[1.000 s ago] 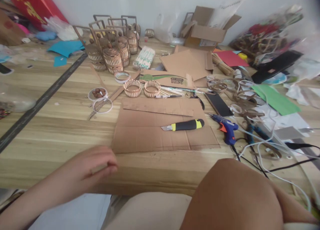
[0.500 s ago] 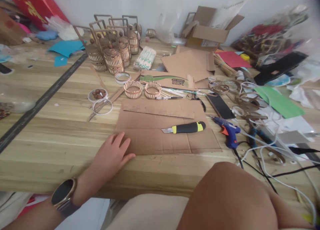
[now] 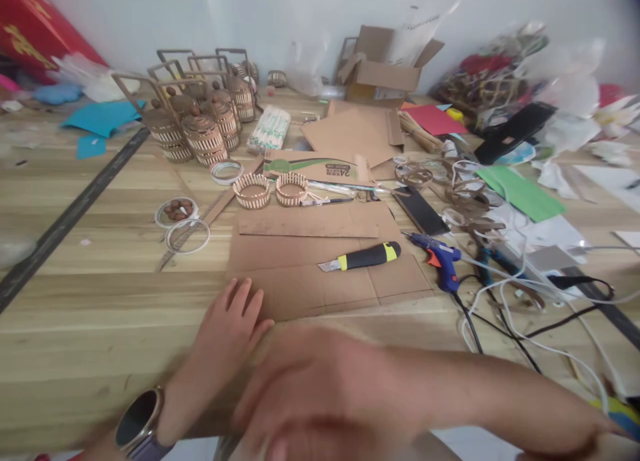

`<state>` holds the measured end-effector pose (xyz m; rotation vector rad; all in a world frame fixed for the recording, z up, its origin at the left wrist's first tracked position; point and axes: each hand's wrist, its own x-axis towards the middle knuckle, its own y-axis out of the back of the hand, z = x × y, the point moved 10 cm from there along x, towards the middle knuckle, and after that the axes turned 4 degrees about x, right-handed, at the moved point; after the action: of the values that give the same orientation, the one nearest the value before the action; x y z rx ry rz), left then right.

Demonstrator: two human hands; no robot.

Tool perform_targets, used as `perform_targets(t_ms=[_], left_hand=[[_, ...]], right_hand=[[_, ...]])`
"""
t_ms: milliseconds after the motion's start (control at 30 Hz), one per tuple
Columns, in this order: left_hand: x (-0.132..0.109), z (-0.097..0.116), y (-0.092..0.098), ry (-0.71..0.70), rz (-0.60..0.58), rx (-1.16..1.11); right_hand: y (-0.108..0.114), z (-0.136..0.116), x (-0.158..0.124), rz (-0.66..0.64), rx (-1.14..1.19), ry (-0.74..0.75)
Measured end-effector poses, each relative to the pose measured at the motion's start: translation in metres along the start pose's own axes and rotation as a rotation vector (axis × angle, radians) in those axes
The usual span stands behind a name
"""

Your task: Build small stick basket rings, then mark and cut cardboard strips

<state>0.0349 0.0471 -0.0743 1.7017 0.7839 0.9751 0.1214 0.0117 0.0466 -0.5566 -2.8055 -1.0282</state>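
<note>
My left hand [image 3: 227,331] lies flat, fingers spread, on the near left corner of a brown cardboard sheet [image 3: 310,281] on the wooden table [image 3: 100,301]. A dark watch [image 3: 137,424] is on that wrist. My right hand [image 3: 310,394] is blurred, low in the middle of the view just in front of the sheet's near edge; whether it holds anything cannot be told. A yellow-and-black utility knife [image 3: 363,255] rests on the sheet with its blade out. A narrow cardboard strip [image 3: 307,224] lies along the sheet's far side.
A blue glue gun [image 3: 437,257] with cables lies right of the sheet. Two small slatted rings [image 3: 253,191] and tape rolls [image 3: 187,234] sit beyond it. Wooden lantern models [image 3: 200,124] stand at the back left, an open carton [image 3: 385,71] and loose cardboard at the back.
My right arm has swung from the lower right across to the middle, in front of the sheet. My left hand stays flat on the sheet's corner. The view has shifted slightly.
</note>
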Motion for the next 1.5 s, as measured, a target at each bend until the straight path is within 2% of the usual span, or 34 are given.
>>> perform_targets(t_ms=[33,100,167,233,333,467,567,733,900,1033,1500], left_hand=[[0.001,0.0,0.0,-0.004,-0.004,-0.002],[0.003,0.001,-0.001,-0.023,-0.008,-0.015],[0.005,0.001,-0.001,-0.041,-0.01,-0.025],[0.006,0.0,0.0,-0.043,-0.018,-0.027],[0.008,-0.002,0.005,-0.045,-0.04,-0.035],[0.017,-0.01,0.013,-0.045,-0.088,-0.091],[0.029,-0.019,0.012,-0.032,-0.085,-0.159],[0.049,-0.022,-0.003,-0.029,-0.019,-0.261],[0.058,-0.011,-0.017,-0.065,-0.042,-0.329],[0.058,-0.007,-0.02,-0.072,-0.076,-0.313],[0.059,-0.008,-0.019,-0.053,-0.094,-0.312]], right_hand=[[0.012,0.014,-0.009,0.052,-0.058,-0.047],[0.044,0.053,-0.036,0.173,-0.356,-0.235],[0.07,0.098,-0.073,0.164,-0.664,-0.498],[0.087,0.131,-0.104,0.134,-0.845,-0.656],[0.09,0.154,-0.124,0.035,-0.943,-0.682],[0.073,0.15,-0.115,-0.073,-1.029,-0.575],[0.055,0.135,-0.098,-0.119,-0.943,-0.527],[0.027,0.119,-0.063,-0.242,-0.66,-0.639],[0.008,0.118,-0.041,-0.429,-0.698,-0.696],[0.003,0.121,-0.037,-0.489,-0.76,-0.678],[0.0,0.111,-0.022,-0.565,-0.849,-0.585]])
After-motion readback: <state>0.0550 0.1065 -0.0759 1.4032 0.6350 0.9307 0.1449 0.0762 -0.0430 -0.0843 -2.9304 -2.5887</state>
